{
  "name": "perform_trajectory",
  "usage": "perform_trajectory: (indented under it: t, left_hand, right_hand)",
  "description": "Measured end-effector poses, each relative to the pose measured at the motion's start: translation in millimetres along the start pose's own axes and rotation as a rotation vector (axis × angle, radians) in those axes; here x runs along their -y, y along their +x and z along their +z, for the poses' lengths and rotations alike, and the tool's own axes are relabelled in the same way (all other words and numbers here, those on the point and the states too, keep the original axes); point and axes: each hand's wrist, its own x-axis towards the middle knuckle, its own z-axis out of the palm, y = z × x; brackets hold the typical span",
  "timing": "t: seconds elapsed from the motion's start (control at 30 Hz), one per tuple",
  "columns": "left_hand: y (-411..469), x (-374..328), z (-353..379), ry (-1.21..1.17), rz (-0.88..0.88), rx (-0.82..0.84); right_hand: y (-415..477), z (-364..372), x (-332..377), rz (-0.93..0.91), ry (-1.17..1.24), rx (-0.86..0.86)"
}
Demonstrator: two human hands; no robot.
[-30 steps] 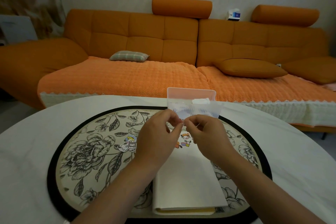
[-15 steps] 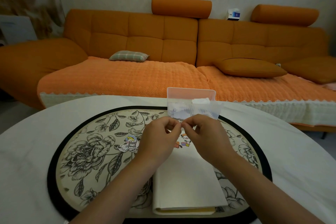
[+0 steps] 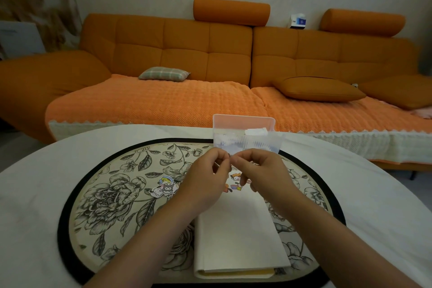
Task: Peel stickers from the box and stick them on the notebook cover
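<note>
A cream notebook (image 3: 238, 238) lies closed on the floral mat, with small cartoon stickers (image 3: 235, 182) on its far end. Behind it stands a clear plastic box (image 3: 247, 134) holding white sticker sheets. My left hand (image 3: 205, 184) and my right hand (image 3: 264, 175) meet fingertip to fingertip above the notebook's far end, just in front of the box. Both pinch one small sticker piece between them; the piece itself is nearly hidden by the fingers.
A round floral mat (image 3: 112, 206) with a black rim covers the white table (image 3: 35, 206). Loose cartoon stickers (image 3: 164, 187) lie on the mat left of my left hand. An orange sofa (image 3: 210, 65) runs behind the table.
Both hands have drawn a little closer together and slightly toward me, still pinching at the same small piece. The box and notebook have not moved.
</note>
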Motion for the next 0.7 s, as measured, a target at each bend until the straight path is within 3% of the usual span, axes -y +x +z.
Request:
perform_trajectory:
  t: [0.37, 0.57, 0.7]
  left_hand:
    - [-4.0, -4.4, -13.1, -0.204, -0.077, -0.026]
    - [-0.9, 0.3, -20.8, -0.129, -0.077, -0.111]
    - [2.2, 6.4, -30.0, 0.060, -0.011, -0.100]
  right_hand:
    - [5.4, 7.8, 0.4, 0.025, 0.038, -0.019]
    - [9.3, 19.0, -2.7, 0.010, 0.023, 0.020]
    - [14.3, 24.3, -5.6, 0.030, 0.021, -0.002]
